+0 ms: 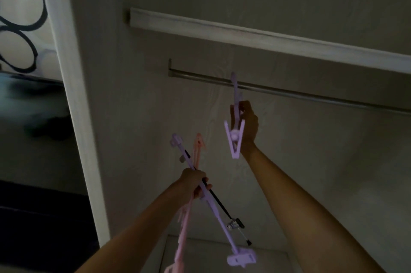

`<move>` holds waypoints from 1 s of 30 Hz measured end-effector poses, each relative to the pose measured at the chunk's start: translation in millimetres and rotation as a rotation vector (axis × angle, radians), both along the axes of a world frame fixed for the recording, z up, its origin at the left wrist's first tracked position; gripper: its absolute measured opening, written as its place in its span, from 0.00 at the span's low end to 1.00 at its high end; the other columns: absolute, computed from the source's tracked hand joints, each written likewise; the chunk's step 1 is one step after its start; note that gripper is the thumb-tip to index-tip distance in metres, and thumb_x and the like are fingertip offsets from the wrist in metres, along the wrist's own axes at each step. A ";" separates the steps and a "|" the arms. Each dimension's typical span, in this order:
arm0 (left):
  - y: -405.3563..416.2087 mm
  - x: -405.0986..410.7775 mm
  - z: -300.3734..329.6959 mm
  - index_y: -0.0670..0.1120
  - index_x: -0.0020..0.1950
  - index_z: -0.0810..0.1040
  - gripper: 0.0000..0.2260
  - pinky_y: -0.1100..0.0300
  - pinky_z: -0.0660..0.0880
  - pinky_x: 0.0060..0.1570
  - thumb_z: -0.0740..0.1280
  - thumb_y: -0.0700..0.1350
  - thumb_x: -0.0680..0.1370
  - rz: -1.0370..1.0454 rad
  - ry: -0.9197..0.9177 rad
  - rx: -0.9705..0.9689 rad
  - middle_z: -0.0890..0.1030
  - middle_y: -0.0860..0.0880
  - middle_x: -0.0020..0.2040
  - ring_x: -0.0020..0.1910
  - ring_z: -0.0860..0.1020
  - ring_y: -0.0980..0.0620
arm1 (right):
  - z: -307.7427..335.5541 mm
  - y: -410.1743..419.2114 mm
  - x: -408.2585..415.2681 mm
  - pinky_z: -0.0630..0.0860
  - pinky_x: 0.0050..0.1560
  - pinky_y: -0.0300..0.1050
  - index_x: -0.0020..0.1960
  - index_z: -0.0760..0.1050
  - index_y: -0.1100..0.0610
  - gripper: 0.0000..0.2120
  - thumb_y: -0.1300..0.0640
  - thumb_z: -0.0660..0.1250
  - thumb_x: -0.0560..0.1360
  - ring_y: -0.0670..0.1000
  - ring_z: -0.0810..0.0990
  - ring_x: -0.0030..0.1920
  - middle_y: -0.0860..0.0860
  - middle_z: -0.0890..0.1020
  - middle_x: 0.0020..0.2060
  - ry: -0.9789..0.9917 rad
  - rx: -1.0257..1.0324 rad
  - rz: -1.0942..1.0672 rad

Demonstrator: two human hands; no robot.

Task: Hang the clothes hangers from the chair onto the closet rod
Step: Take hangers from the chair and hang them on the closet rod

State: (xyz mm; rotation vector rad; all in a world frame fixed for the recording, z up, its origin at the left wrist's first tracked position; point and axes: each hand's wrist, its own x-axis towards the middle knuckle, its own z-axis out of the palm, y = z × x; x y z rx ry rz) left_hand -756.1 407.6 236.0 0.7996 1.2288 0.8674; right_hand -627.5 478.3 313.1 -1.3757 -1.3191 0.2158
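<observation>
The right hand (pixel 244 123) is up high inside the closet. Its fingers and thumb pinch the thin neck of a purple hanger (pixel 235 117). This hanger is smooth plastic, long and flat, with a V-shaped clip at its low end. Its hooked top sits right at the closet rod (pixel 289 92), but the picture is too dark to tell if the hook is over the rod or only in front of it. The rod is a thin, round, shiny metal bar that runs across the closet and slopes down to the right in the picture.

The left hand (pixel 193 183) is lower down, with its fingers curled tight around a bunch of hangers. In the bunch are another purple plastic hanger (pixel 213 210) with flat clips at both ends, a pink plastic hanger (pixel 189 217), and a thin black hanger (pixel 220 203) with a small shiny metal clip. They cross each other like sticks.

Above the rod is a long, flat, pale wooden strip (pixel 266 36) on the wall. The closet wall (pixel 144 117) is plain and smooth. At the left is a white door frame (pixel 73 94).
</observation>
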 end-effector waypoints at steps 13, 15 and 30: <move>-1.5 -8.3 13.3 0.39 0.40 0.67 0.08 0.71 0.65 0.13 0.58 0.35 0.80 0.027 -0.012 0.040 0.72 0.43 0.34 0.15 0.75 0.57 | 3.2 -5.1 -6.0 0.72 0.59 0.45 0.68 0.66 0.64 0.19 0.60 0.62 0.78 0.56 0.76 0.55 0.54 0.76 0.50 -0.125 -0.284 0.141; -5.9 -9.4 15.1 0.40 0.38 0.67 0.10 0.71 0.64 0.13 0.58 0.35 0.80 0.020 0.011 0.051 0.72 0.43 0.34 0.14 0.74 0.58 | 7.5 -9.5 -0.7 0.65 0.66 0.42 0.74 0.58 0.58 0.26 0.65 0.59 0.78 0.55 0.68 0.68 0.55 0.69 0.68 -0.189 -0.415 0.270; -39.2 -0.9 8.2 0.40 0.38 0.68 0.10 0.67 0.70 0.20 0.59 0.36 0.80 0.014 -0.005 0.011 0.74 0.45 0.34 0.16 0.75 0.57 | 52.2 -60.0 -60.0 0.63 0.71 0.50 0.77 0.41 0.60 0.49 0.38 0.66 0.71 0.56 0.61 0.73 0.56 0.55 0.76 0.011 -0.719 0.295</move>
